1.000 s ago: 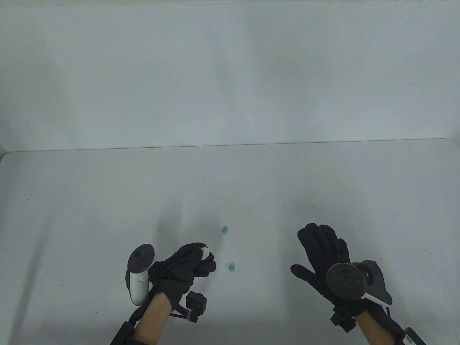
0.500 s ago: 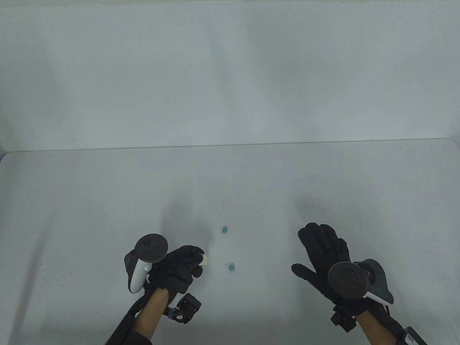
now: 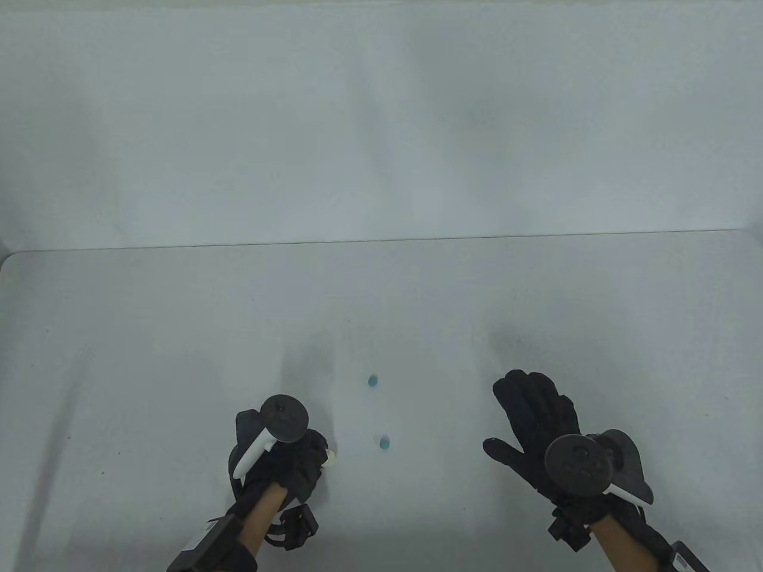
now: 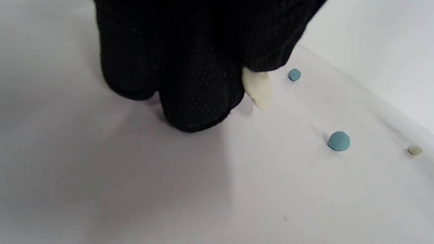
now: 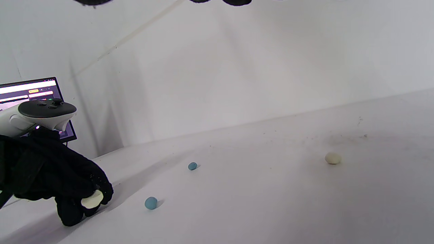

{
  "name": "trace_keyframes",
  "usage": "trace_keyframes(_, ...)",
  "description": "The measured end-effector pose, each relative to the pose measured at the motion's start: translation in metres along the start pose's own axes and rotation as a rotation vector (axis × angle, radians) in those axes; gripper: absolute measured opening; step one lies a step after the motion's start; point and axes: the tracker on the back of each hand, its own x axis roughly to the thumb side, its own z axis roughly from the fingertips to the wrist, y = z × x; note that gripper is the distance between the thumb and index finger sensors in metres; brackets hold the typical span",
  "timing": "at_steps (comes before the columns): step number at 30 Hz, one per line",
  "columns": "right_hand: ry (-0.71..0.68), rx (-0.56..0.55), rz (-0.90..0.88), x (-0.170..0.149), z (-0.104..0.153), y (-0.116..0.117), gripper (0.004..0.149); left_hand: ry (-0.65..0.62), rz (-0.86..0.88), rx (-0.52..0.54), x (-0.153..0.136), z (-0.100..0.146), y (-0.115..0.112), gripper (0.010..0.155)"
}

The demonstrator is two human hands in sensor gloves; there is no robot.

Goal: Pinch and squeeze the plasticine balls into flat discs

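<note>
My left hand [image 3: 298, 459] pinches a flattened cream plasticine piece [image 3: 330, 457] low over the table; the piece shows between my fingertips in the left wrist view [image 4: 258, 88] and in the right wrist view [image 5: 92, 199]. Two blue balls lie on the table, a near one [image 3: 385, 443] and a farther one [image 3: 372, 380]. Both show in the left wrist view, near [image 4: 338, 141] and far [image 4: 294, 74]. A cream ball [image 5: 333, 158] lies apart to the right. My right hand [image 3: 536, 411] is open, fingers spread, holding nothing.
The white table [image 3: 179, 333] ends at a white back wall [image 3: 381, 119]. A monitor [image 5: 34, 98] stands off to the left in the right wrist view.
My left hand has rolled over and drawn back toward me and down, carrying the cream piece toward the table. My right hand has stayed where it was.
</note>
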Motion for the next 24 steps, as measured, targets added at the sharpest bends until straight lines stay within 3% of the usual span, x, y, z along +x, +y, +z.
trace_keyframes(9, 0.0, -0.003, 0.003, 0.001, 0.0, 0.0, 0.081, 0.03, -0.269, -0.016, 0.023, -0.006, -0.007, 0.044)
trace_keyframes(14, -0.007, 0.009, -0.006, 0.001, 0.0, 0.0, 0.081, 0.008, -0.479, 0.039, 0.035, -0.006, -0.014, 0.042)
trace_keyframes(21, -0.008, 0.009, -0.012, 0.001, 0.0, 0.0, 0.081, -0.02, -0.655, 0.13, 0.041, -0.005, -0.025, 0.044)
trace_keyframes(24, -0.01, 0.009, -0.016, 0.001, 0.0, 0.0, 0.081, -0.021, -0.652, 0.126, 0.041, -0.004, -0.026, 0.045)
